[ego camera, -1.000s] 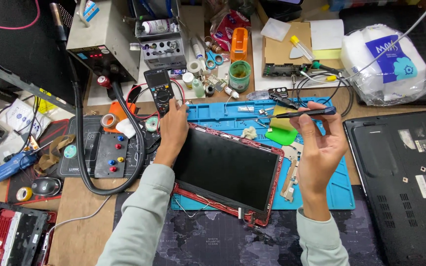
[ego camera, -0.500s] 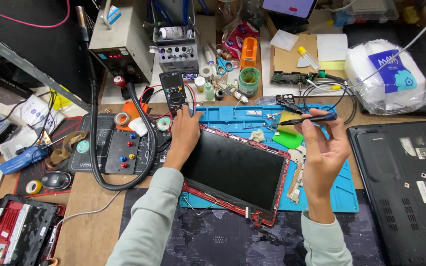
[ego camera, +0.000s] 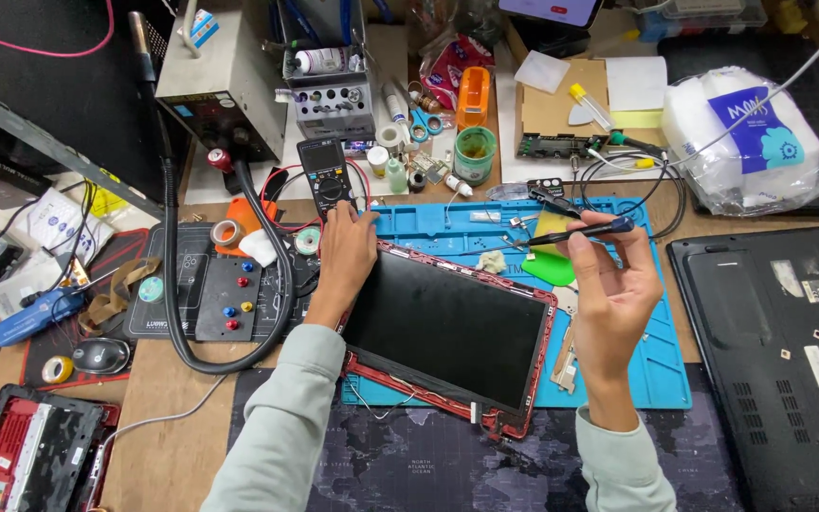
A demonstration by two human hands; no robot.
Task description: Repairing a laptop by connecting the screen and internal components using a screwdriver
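Screen (ego camera: 447,327) lies tilted on the blue mat (ego camera: 656,365); your left hand (ego camera: 345,251) presses flat on its 10 o'clock corner, your right hand (ego camera: 613,275) pinches a pen-like tool (ego camera: 575,232).

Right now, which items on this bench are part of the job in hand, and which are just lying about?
In use:
- left hand resting on the red-framed laptop screen panel
- right hand holding a thin black tool
- blue work mat under the panel

Lying about:
- multimeter
- scissors
- green cup
- black laptop base
- bag of tissues
- computer mouse
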